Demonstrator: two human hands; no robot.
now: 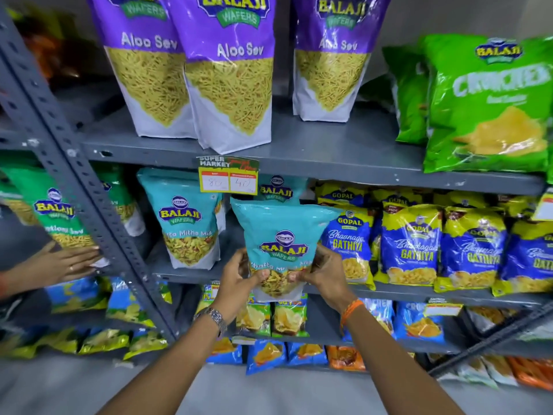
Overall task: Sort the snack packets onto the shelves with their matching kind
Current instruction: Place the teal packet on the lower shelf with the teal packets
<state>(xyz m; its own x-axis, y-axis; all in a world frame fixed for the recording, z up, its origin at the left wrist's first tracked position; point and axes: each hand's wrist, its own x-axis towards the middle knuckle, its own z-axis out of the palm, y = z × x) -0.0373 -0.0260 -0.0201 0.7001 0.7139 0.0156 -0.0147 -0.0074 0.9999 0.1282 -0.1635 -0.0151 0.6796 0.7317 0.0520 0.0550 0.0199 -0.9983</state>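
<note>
Head view: both hands' fingers [263, 275] grip an upright teal Balaji Khatta Mitha Mix packet [282, 244]

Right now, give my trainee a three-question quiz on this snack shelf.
1. True or false: both hands, left and right, hold the teal Khatta Mitha Mix packet.
2. Which kind stands on the shelf right of the held packet? A) Aloo Sev B) Gopal Gathiya C) orange packets
3. Fill in: the matching teal packet stands on the middle shelf, to the ____ of the held one.

Key: 1 true; 2 B, the Gopal Gathiya packets; 3 left.
</note>
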